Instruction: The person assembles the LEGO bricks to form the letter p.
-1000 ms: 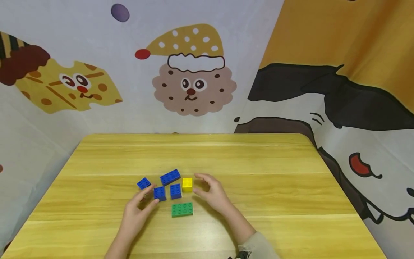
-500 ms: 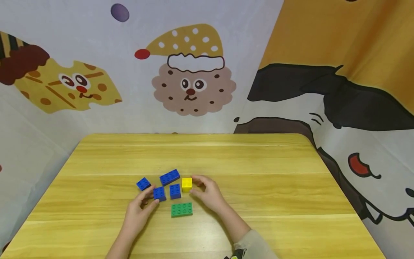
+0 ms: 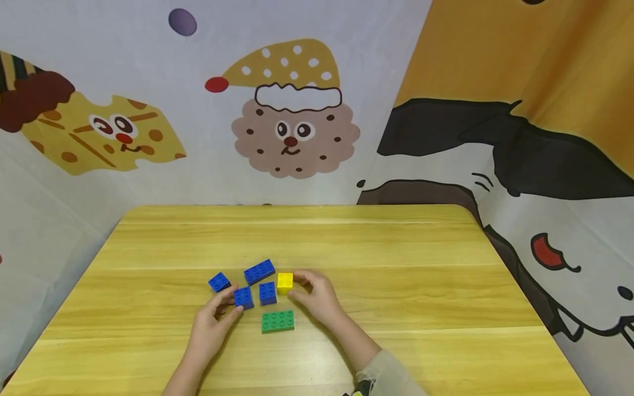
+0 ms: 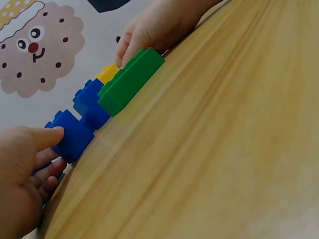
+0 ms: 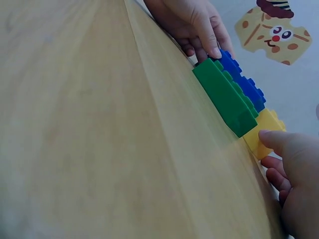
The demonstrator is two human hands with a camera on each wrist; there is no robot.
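Observation:
My left hand (image 3: 208,324) pinches a blue brick (image 3: 243,298) between thumb and fingers at its left end; the left wrist view shows the thumb on the side of this blue brick (image 4: 73,135). On the right, my right hand (image 3: 321,300) holds a yellow brick (image 3: 284,283), its thumb against the near side of the yellow brick (image 5: 264,134) in the right wrist view. Between the hands stands another small blue brick (image 3: 267,293). A longer green brick (image 3: 278,321) lies in front of it. Part of the right hand's fingers is hidden behind the yellow brick.
Behind the held bricks lies a long blue brick (image 3: 260,271). A small blue brick (image 3: 219,282) sits just beyond the left fingertips. Everything rests on a wooden table (image 3: 421,275), with a cartoon-printed cloth (image 3: 208,165) hanging behind its far edge.
My right hand has moved slightly left, its thumb and fingers closing on the yellow brick. The left hand stays at its blue brick, and the bricks keep their places.

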